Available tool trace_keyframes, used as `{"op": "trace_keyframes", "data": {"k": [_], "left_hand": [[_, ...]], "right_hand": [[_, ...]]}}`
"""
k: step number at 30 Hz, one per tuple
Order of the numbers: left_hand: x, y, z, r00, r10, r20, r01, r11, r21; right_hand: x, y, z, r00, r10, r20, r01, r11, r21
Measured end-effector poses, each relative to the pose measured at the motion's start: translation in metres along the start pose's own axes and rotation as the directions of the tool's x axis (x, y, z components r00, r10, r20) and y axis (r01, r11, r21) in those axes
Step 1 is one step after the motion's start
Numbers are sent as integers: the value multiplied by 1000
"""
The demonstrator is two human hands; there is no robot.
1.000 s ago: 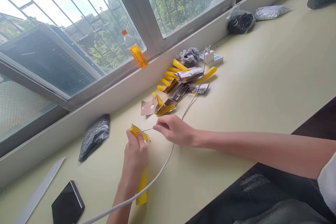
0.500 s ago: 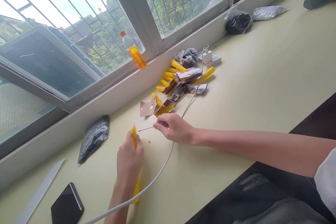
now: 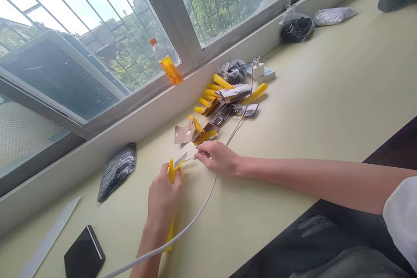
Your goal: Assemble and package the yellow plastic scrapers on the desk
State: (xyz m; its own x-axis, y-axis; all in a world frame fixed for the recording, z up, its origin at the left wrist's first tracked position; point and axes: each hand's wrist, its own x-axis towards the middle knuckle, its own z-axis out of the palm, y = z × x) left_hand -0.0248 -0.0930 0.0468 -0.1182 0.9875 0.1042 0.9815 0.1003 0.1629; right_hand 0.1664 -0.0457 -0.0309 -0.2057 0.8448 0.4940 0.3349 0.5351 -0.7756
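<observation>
My left hand (image 3: 164, 193) is closed round a yellow scraper (image 3: 170, 239), whose long handle runs beneath my wrist. At the scraper's top, two yellow jaws stand apart, and a flat metal blade (image 3: 180, 159) juts out beside them. My right hand (image 3: 216, 156) pinches the grip of a thin screwdriver. The screwdriver's shaft (image 3: 189, 159) points left, its tip at the blade and the yellow jaw; whether it touches is not clear. Small screws (image 3: 186, 175) lie on the table just right of my left hand.
A white cable (image 3: 192, 221) crosses the table under my right hand and over my left forearm. Behind lies a pile of yellow-handled tools with card sleeves (image 3: 224, 100). A phone (image 3: 84, 252), a metal strip (image 3: 52, 236) and a black bag (image 3: 117, 171) lie left.
The scraper's jaws have come apart and the metal blade now shows between them and the screwdriver. My left hand has shifted slightly right and a second small screw is visible.
</observation>
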Motion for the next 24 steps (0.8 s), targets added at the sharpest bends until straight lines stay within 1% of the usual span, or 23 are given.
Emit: {"op": "trace_keyframes", "data": {"k": [5, 10, 14, 16, 18, 21, 24], "left_hand": [[1, -2, 0, 1000, -11, 10, 11, 1000, 12], [1, -5, 1, 1000, -9, 19, 9, 999, -30], [7, -11, 1, 999, -42, 16, 43, 997, -67], [11, -17, 0, 998, -61, -32, 58, 993, -99], [16, -25, -3, 991, -75, -115, 58, 987, -149], [21, -37, -11, 965, -97, -244, 43, 975, -217], [22, -42, -19, 936, -145, -321, 49, 956, -289]], "right_hand": [[1, -2, 0, 1000, 11, 8, -11, 1000, -4], [1, 0, 0, 1000, 14, -1, -14, 999, -31], [2, 1, -1, 998, 53, -18, -54, 996, -72], [3, 1, -3, 997, 69, -17, -70, 995, -66], [4, -1, -5, 997, 81, -16, -82, 996, -40], [6, -3, -8, 993, 113, -21, -113, 993, -15], [7, -4, -10, 988, 156, -6, -156, 988, -10]]}}
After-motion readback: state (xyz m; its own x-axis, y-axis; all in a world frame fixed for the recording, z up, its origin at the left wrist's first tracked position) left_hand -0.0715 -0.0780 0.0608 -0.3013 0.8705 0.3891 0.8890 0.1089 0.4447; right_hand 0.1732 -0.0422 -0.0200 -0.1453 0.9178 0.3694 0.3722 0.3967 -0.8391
